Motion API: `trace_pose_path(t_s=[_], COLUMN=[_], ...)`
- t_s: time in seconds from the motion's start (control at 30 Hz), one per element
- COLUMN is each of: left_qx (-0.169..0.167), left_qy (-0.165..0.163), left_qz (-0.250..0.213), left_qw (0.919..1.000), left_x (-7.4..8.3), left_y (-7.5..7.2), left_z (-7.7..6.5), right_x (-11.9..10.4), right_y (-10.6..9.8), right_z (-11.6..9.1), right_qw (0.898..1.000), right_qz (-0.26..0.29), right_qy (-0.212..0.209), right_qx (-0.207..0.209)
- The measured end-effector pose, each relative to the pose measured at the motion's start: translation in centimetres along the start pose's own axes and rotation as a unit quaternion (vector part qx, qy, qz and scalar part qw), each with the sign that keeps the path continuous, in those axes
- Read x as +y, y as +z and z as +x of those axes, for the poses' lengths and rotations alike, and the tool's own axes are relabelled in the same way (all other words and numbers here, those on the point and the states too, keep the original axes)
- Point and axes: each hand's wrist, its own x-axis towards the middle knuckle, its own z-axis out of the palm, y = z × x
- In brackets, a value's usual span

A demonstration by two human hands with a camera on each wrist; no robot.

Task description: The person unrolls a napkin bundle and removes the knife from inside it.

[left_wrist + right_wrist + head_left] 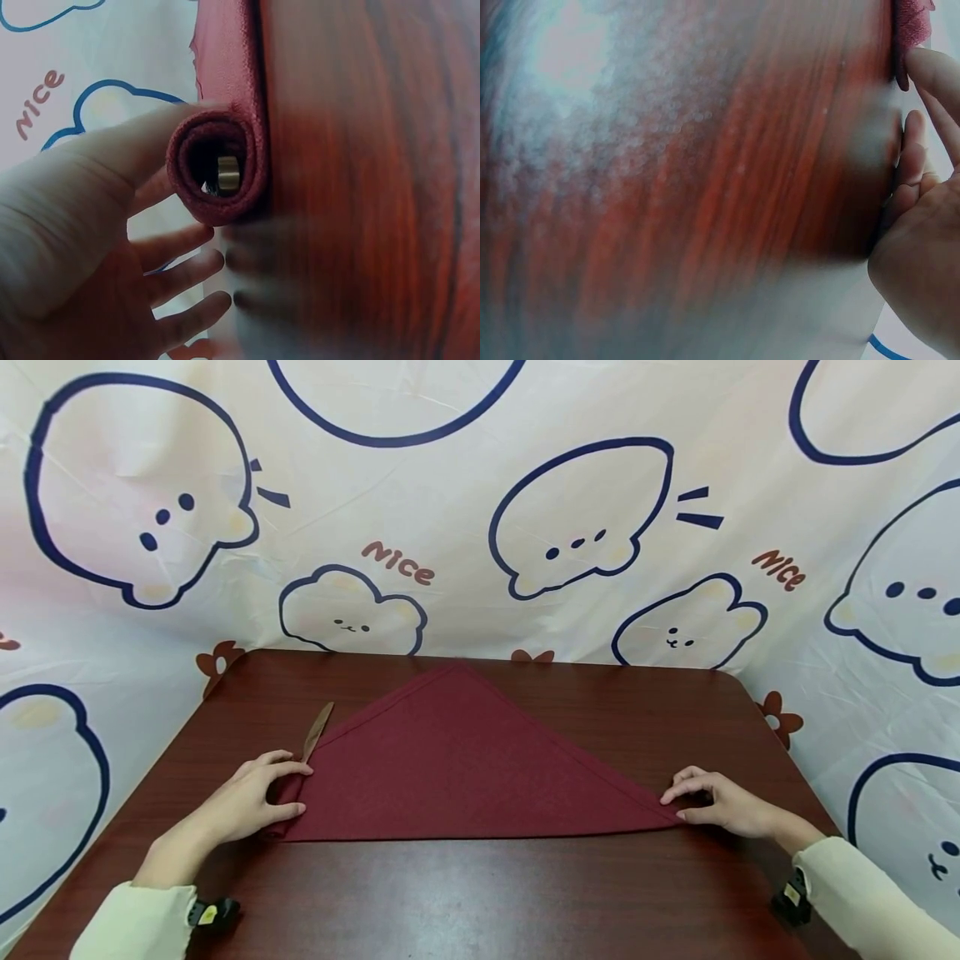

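A burgundy cloth napkin (pixel 465 760) lies as a broad triangle on the table, its point toward the back and its long straight edge toward me. The left end is rolled up, and my left hand (pixel 251 797) grips this roll between thumb and fingers. A gold-coloured table knife (pixel 318 731) sticks out of the roll's far end by its blade. In the left wrist view, the round open end of the roll (pixel 217 169) shows a gold metal end (pixel 228 174) inside. My right hand (pixel 720 802) pinches the right corner of the napkin (pixel 912 34) between thumb and finger.
The dark wooden table (pixel 480 902) has rounded back corners and a glossy top. A pale printed sheet (pixel 450 510) with cartoon figures hangs behind it and along both sides. Each wrist wears a small black camera (pixel 213 912).
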Motion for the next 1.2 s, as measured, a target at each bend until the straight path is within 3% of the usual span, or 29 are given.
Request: trace_pose_path(t_s=[0.3, 0.8, 1.2], left_qx=[0.006, 0.02, 0.017], left_qy=[-0.007, 0.008, -0.019], left_qz=[0.006, -0.009, -0.031], left_qw=[0.9999, 0.9997, 0.9992], left_x=[-0.5, -1.8, -2.8], left_y=[-0.2, -1.2, -1.4], left_z=[-0.2, -0.4, -1.0], right_x=[0.0, 0.0, -0.1], right_y=[0.1, -0.1, -0.1], right_z=[0.1, 0.1, 0.1], right_qw=[1.0, 1.0, 1.0], right_qz=[-0.013, -0.011, -0.013], right_qy=[0.013, 0.007, 0.019], right_qx=[0.002, 0.001, 0.001])
